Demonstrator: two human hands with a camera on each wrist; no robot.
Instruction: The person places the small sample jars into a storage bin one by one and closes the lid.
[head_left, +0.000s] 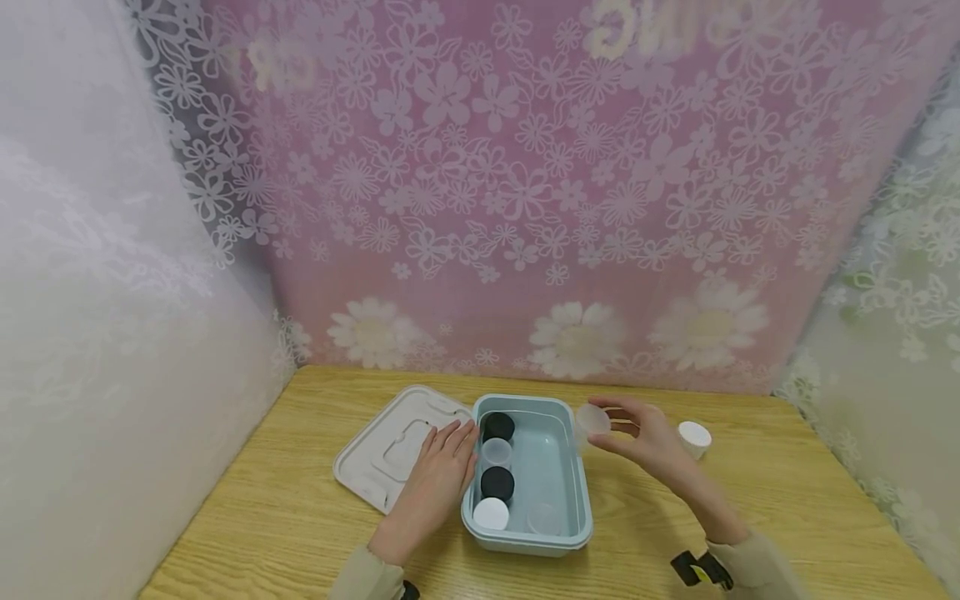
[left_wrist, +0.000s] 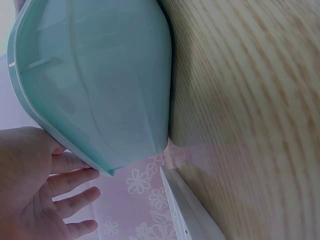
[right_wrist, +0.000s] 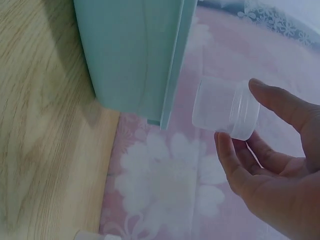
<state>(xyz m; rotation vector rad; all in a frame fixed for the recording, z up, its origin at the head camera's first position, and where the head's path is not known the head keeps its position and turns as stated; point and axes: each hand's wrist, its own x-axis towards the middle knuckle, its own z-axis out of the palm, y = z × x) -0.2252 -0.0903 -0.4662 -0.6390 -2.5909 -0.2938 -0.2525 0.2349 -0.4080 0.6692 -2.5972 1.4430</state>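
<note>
A light-blue plastic box (head_left: 543, 454) stands on the table. Down its left side runs a row of small round jars: a black-lidded jar (head_left: 498, 426), a clear jar (head_left: 497, 452), another black-lidded jar (head_left: 497, 484) and a white-lidded jar (head_left: 491, 514). One more clear jar (head_left: 543, 519) sits in the near right corner. My left hand (head_left: 444, 471), fingers extended, rests against the box's left rim. Just beyond the right rim, my right hand (head_left: 639, 433) pinches a small clear jar (right_wrist: 225, 107) between thumb and fingers, above the table.
A white lid (head_left: 405, 446) lies flat on the table left of the box, partly behind my left hand. To the right of my right hand stands a white-capped jar (head_left: 695, 438). Flower-printed curtain (head_left: 525, 208) hangs behind the wooden table (head_left: 262, 508) and along both sides.
</note>
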